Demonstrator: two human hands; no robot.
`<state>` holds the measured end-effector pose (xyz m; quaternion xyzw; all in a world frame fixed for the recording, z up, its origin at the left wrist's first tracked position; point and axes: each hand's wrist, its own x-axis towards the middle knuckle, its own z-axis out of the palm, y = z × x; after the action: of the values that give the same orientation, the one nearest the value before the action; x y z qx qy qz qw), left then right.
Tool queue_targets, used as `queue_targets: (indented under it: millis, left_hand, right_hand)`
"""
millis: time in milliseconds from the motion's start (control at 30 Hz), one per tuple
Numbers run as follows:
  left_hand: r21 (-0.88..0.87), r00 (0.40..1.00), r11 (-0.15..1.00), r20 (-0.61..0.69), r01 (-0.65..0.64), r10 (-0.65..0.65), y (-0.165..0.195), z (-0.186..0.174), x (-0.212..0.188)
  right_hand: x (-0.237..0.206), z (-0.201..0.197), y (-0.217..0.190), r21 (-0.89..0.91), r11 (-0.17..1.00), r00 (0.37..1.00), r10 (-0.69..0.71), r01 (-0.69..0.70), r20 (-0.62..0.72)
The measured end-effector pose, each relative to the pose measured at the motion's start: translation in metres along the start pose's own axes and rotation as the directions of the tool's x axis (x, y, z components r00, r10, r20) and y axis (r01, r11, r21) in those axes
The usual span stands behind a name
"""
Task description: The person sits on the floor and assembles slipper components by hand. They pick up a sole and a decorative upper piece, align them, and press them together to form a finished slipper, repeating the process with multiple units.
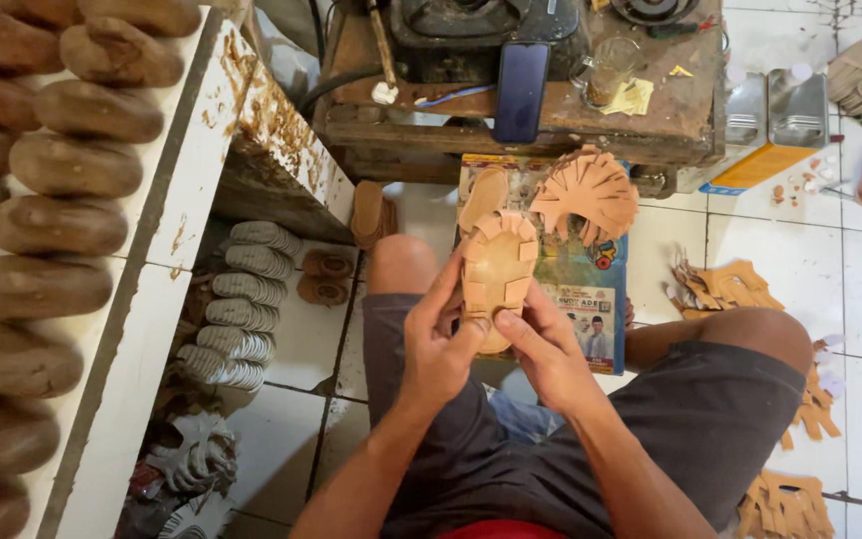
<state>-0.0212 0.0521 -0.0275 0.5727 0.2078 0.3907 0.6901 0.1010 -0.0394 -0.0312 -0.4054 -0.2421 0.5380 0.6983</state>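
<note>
A tan leather sandal upper with notched tabs around its edge point(497, 271), stretched over a shoe form, is held in a closed grip by both hands above the lap. The left hand point(438, 344) is wrapped around its near left edge, thumb pressed on the lower tabs; the right hand point(543, 344) is closed on the near right edge, fingertips on the tabs. Beyond it, a fanned stack of tan cut leather pieces point(587, 190) lies on a printed cardboard box point(581, 289). A dark smartphone point(521, 90) is propped on the worn wooden counter point(431, 125). Brown wooden shoe forms point(57, 230) are lined up on the white shelf point(177, 230) at left.
</note>
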Motion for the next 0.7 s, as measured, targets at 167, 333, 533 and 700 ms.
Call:
queue_targets:
  millis: [167,333,533,700]
  left_hand:
    - [-0.174,0.986,0.983,0.161,0.061,-0.033,0.003,-0.013,0.005]
    - [0.202,0.977,0.979,0.210,-0.009,-0.034,0.005,-0.034,0.003]
    - [0.095,0.954,0.975,0.208,0.201,-0.217,0.003,-0.064,0.007]
    - [0.535,0.990,0.845,0.126,-0.016,-0.061,0.003,-0.080,0.009]
  right_hand:
    - [0.004,-0.004,0.005,0.055,0.998,0.999,-0.035,0.034,0.028]
    - [0.017,0.001,0.012,0.132,0.981,0.990,0.143,-0.144,0.017]
    - [0.034,0.015,0.026,0.009,0.982,0.982,0.188,-0.188,0.003]
    - [0.053,0.023,0.041,-0.037,0.938,0.936,0.338,-0.343,-0.099]
